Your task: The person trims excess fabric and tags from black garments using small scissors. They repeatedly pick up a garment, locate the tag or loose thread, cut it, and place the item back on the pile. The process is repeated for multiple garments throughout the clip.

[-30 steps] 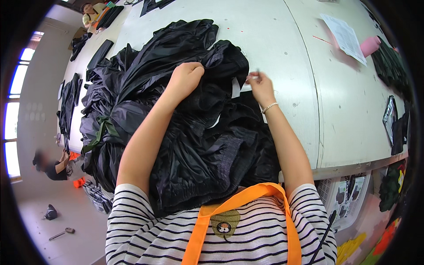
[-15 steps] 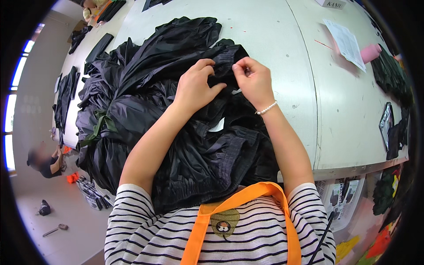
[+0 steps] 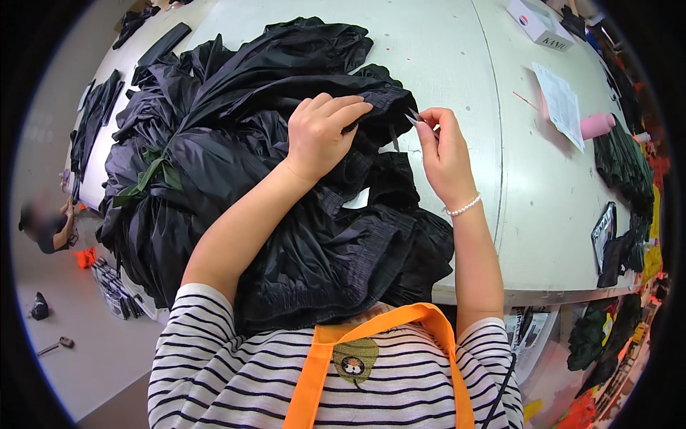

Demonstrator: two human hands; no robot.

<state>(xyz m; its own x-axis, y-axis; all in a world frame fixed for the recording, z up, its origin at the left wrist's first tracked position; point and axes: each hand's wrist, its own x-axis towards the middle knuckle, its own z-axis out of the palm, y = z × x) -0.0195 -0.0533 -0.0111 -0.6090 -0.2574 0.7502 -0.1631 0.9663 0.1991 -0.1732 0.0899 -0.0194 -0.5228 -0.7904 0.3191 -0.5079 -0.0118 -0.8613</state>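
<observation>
A large heap of black garments of thin shiny cloth, with gathered elastic edges, lies in front of me. My left hand is closed on the gathered elastic edge of the garment at the upper right of the heap. Just right of that edge, my right hand holds small thread snips. Their pointed blades stand apart and point left at the cloth; the rest is hidden in my fingers. A white label shows among the folds below my left hand. A dark green tie lies on the heap's left part.
The pale table carries a white box, paper sheets, a pink thread cone and dark cloth at the right. Under its right edge stands a clear bin. A person is at far left.
My right hand has drawn back to the right from the elastic edge, and the snips' blades now show. My left hand has closed more tightly on the cloth. The whole view has shifted slightly.
</observation>
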